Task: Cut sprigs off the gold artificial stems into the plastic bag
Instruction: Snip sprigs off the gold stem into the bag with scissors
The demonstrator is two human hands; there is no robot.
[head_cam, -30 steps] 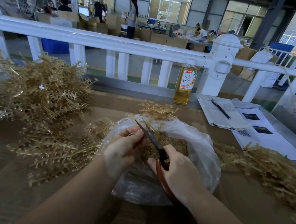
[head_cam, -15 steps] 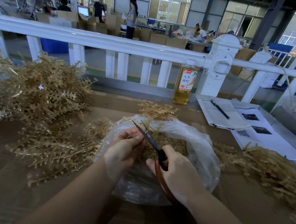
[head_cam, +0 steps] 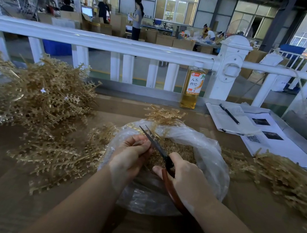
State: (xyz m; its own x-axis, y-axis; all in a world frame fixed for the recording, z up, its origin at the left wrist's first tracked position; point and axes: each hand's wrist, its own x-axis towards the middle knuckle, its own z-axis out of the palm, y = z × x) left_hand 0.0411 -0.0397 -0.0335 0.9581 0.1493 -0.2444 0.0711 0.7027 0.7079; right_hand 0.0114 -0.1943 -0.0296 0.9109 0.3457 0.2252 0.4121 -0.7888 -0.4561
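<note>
On a brown worktable [head_cam: 12, 185] by a white railing [head_cam: 119, 44], gold stems [head_cam: 39, 99] are heaped left of an open plastic bag [head_cam: 211, 163] (cut sprigs inside). Over the bag, the left hand [head_cam: 129, 156] pinches something too small to identify, while the right hand [head_cam: 189, 177] grips red-handled scissors [head_cam: 161, 150], blades slightly apart.

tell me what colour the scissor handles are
Reddish-brown handles, dark blades, on the scissors in the right hand; seen in the head view.
</note>
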